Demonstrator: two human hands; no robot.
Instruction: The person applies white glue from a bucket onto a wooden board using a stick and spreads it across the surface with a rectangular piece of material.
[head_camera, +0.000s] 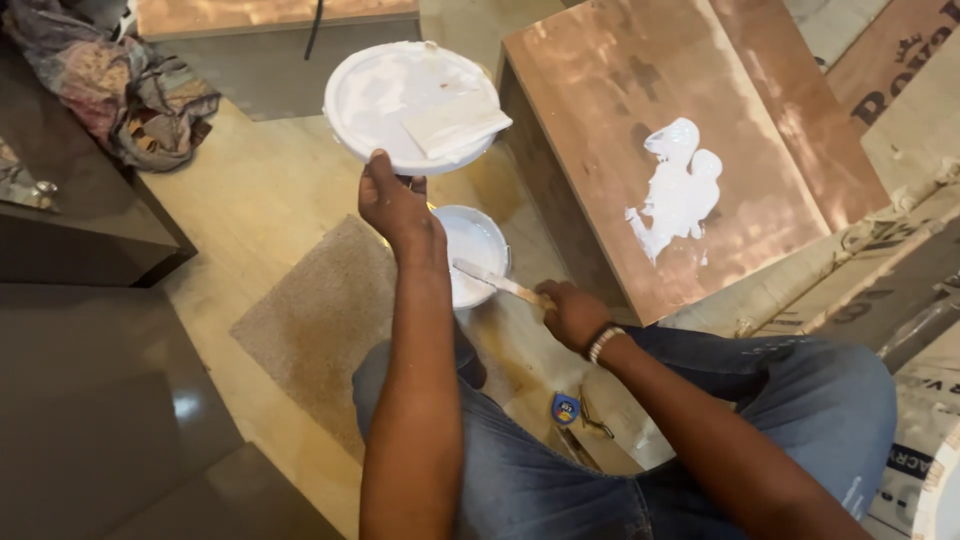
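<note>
The left hand (395, 205) grasps a white putty-coated lid (410, 105) raised above the floor; the right hand (570, 312) is clenched on a putty knife (490, 280) dipped into the open white tub (470, 250) below. Loading putty seems in hand; lifting a scoop cleanly comes next.

1 head-worn view, steeply downward, close over lap and floor, probably seated.
</note>
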